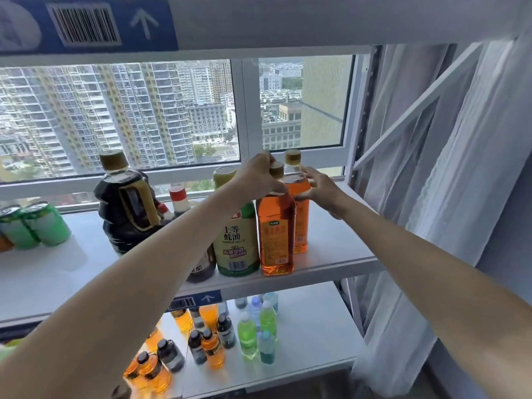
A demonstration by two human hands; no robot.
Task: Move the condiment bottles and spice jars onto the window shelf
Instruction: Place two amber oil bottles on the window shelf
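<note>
Two orange bottles with gold caps stand at the right end of the white window shelf (339, 254). My left hand (260, 177) grips the neck and cap of the nearer orange bottle (277, 234). My right hand (319, 188) holds the side of the farther orange bottle (298, 180), fingers curled round it. A green-labelled oyster sauce bottle (237, 240) stands just left of them. A big dark jug with a handle (126, 208) and a red-capped dark bottle (179, 200) stand further left, partly hidden by my left forearm.
Green cans (34, 226) sit at the shelf's left end. The lower shelf (313, 335) holds several drink bottles, orange, dark and green. White curtains (446, 197) hang close on the right. Another shelf board runs overhead.
</note>
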